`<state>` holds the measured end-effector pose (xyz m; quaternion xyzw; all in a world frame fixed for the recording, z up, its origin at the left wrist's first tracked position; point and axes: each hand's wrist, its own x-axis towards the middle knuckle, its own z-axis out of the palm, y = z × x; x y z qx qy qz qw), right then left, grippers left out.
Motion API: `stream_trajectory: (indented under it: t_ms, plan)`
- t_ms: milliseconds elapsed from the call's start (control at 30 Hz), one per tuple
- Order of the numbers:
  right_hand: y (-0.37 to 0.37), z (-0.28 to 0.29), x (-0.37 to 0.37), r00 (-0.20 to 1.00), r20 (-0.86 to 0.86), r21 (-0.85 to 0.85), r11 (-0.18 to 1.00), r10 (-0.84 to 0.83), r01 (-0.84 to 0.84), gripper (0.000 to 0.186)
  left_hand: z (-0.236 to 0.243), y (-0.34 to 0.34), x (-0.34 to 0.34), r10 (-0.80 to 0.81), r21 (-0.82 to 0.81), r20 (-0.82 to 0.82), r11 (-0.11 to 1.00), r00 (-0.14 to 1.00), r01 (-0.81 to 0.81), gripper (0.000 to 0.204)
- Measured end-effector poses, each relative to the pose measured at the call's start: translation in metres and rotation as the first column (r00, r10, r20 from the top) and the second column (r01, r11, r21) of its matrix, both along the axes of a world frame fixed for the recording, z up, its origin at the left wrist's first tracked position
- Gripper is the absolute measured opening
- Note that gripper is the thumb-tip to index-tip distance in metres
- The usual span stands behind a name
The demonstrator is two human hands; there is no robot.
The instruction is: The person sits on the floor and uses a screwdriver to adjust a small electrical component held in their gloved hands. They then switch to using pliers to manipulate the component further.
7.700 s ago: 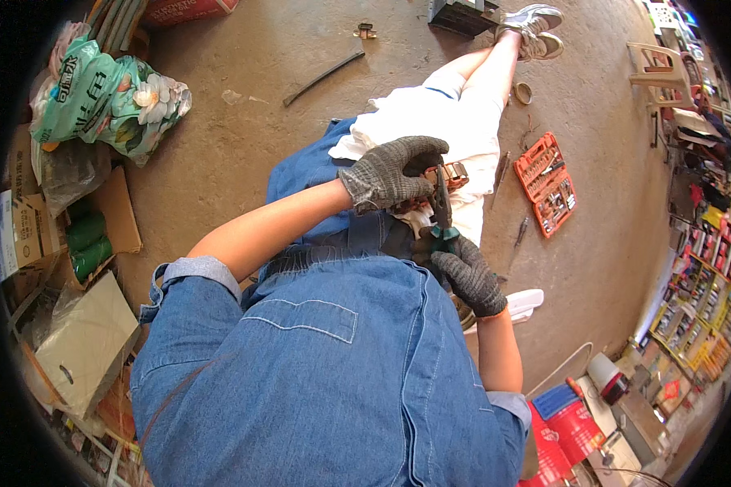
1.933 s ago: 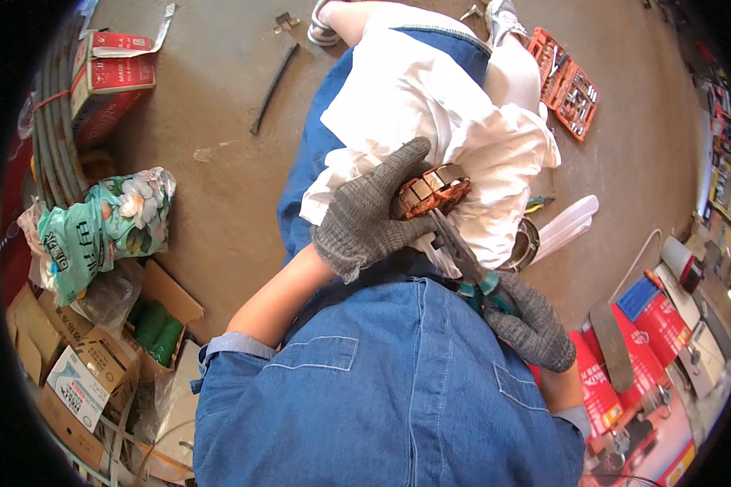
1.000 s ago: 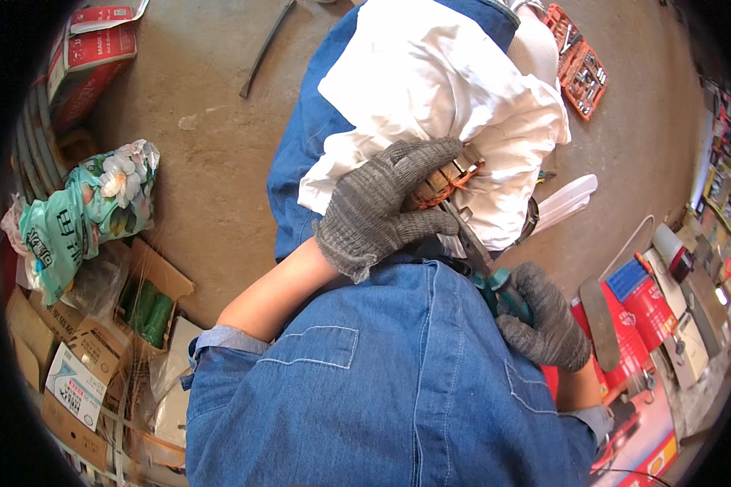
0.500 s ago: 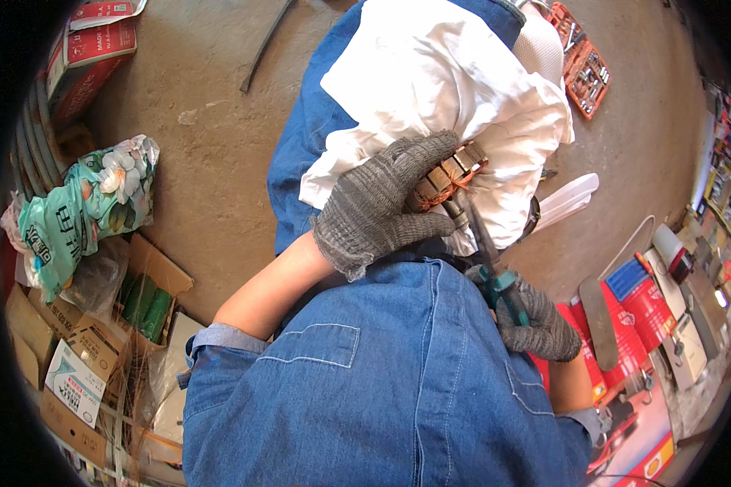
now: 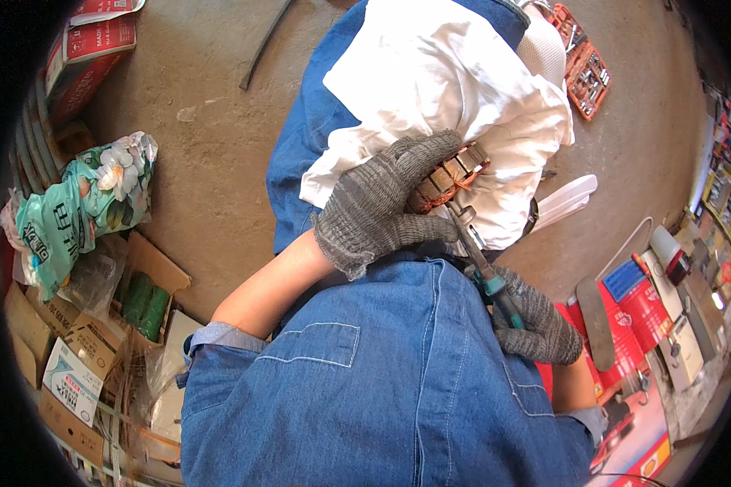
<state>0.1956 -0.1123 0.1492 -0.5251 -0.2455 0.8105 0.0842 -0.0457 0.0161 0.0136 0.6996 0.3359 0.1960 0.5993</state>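
Note:
My left hand [image 5: 382, 195], in a grey knit glove, is wrapped round a motor stator [image 5: 449, 180] with metal core blocks and orange-brown copper windings. The stator rests on a white cloth [image 5: 430, 89] spread over my lap, its left side hidden by the glove. My right hand [image 5: 544, 321], gloved alike, is closed on a pair of long-nose pliers [image 5: 477, 258] with green handles. The jaws point up and left, their tips at the near edge of the stator beside its windings. Whether they grip a wire is too small to tell.
An orange socket set [image 5: 586, 79] lies open on the floor at the far right. Red packages [image 5: 638, 321] and tools crowd the right side. Cardboard boxes [image 5: 97, 345] and a green printed bag [image 5: 77, 215] stand at left. A dark strip [image 5: 266, 45] lies at the back.
The pliers have turned so their jaws lean further left against the stator's near edge, and their handles look closer together. My left hand and the stator have barely moved.

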Motion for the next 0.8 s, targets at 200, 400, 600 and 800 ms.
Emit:
stream_trajectory:
  t_ms: [200, 400, 600, 800]
  plan:
    - [0.003, 0.003, -0.004, 0.999, 0.019, -0.009, 0.999, -0.037, 0.037, 0.089, 0.002, 0.001, 0.000, -0.004, -0.023, -0.027, 1.000, 1.000, 0.003, 0.090]
    - [0.006, 0.011, -0.003, 0.996, 0.082, -0.035, 0.999, -0.030, 0.033, 0.086, 0.001, 0.000, 0.003, 0.038, -0.006, -0.008, 0.999, 0.999, -0.038, 0.088]
    - [0.016, 0.020, -0.010, 0.984, 0.117, -0.157, 0.976, -0.135, 0.152, 0.075, 0.010, 0.000, 0.013, 0.100, -0.068, -0.098, 0.992, 0.990, -0.107, 0.085]
    - [0.018, 0.024, 0.001, 0.978, 0.209, -0.137, 0.989, -0.018, 0.048, 0.071, 0.007, 0.003, 0.007, 0.034, -0.099, -0.057, 0.994, 0.998, -0.039, 0.084]
